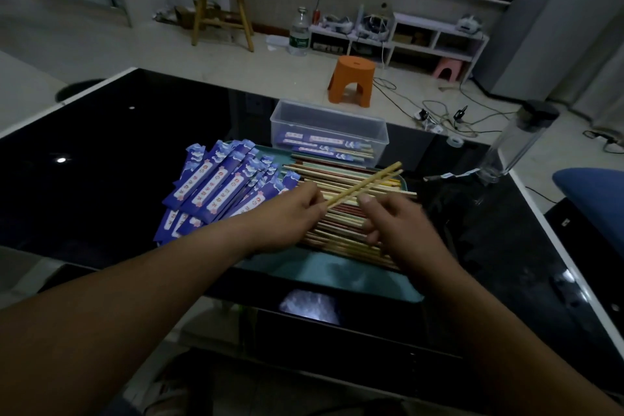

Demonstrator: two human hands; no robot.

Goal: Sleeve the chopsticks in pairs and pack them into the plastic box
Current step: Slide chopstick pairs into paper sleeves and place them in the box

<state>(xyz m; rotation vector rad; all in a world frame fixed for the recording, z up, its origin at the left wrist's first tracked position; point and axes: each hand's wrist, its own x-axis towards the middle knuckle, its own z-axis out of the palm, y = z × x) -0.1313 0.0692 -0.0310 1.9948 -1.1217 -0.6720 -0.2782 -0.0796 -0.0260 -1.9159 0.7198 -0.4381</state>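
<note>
while the left hand pinches a pair, the right waits close beside it

where the left hand (293,209) reaches over the tray (337,272), its fingertips are closed on the near ends of two pale chopsticks (371,181). these two sticks lie side by side and slant up and away to the right, lifted clear of the pile of loose chopsticks (337,226) below. the right hand (395,223) sits just right of the held ends, fingers curled downward toward the pile and thumb raised close under the slanting pair. whether that thumb touches the pair, or whether the curled fingers grip anything from the pile, i cannot tell.

blue paper sleeves (219,186) are heaped on the left part of the tray, just beside the left wrist. the clear plastic box (329,120) stands at the far edge of the tray, beyond the raised tips, with a few sleeved pairs (324,145) lying flat inside it. all of this rests on a black glass table (135,145), and a clear bottle (516,142) with a dark cap stands well off to the right.
</note>
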